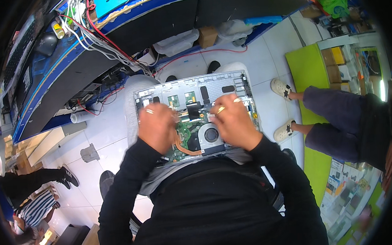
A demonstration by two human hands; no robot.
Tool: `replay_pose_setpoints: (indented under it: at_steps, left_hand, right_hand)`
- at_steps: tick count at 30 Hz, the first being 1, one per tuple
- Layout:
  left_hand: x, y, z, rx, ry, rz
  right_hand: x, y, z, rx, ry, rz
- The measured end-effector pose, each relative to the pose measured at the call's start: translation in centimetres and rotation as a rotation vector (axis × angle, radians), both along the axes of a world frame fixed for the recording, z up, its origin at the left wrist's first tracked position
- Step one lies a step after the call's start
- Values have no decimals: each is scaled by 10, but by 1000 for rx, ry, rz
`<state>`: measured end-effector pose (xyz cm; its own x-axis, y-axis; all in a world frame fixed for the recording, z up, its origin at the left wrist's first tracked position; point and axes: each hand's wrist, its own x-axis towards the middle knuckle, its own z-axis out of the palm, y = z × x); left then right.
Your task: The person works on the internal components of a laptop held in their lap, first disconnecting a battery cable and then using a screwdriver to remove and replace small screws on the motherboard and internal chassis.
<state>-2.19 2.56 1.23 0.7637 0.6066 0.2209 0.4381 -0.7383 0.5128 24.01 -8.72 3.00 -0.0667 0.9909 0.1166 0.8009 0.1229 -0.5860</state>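
Note:
An opened laptop base (189, 84) lies across my lap, its inside facing up. Green circuit board, a round black fan (211, 135) in a silver housing and a copper heat pipe (183, 148) show in it. My left hand (157, 127), slightly blurred, is curled over the board's left part, left of the fan. My right hand (235, 123) is above the right part beside the fan, thumb and fingers pinched together. Whatever is between the fingers of either hand is hidden or too small to name. A black square piece (195, 110) lies between the hands.
A blue-edged workbench (153, 17) with hanging cables (97, 45) stands ahead. Under it are plastic tubs (177, 42) and a cardboard box (207, 36). To the right, a person in dark trousers (330, 110) sits on a green bench (308, 79). Other people are at the left.

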Motion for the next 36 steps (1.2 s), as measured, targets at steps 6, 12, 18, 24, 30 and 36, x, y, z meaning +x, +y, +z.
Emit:
replay_pose_setpoints:
  at_steps: [6, 12, 18, 24, 30, 36]
  left_hand:
    - [20, -34, -2, -62, 89, -3]
    - [23, -31, -6, -62, 131, 1]
    - [23, -34, -13, -76, 110, 2]
    - [23, -38, -20, -64, 84, 12]
    - [0, -1, -2, -205, 32, 161]
    - [-53, 50, -45, -189, 60, 633]
  right_hand:
    - [-31, -3, -17, -31, 33, -56]
    - [-31, 0, -17, -97, 15, -32]
    - [-37, 0, -23, -58, 37, -44]
    - [-39, -1, -25, -52, 16, -63]
    - [-2, -5, -15, -18, 43, -179]
    - [102, 9, -59, -63, -134, -567]
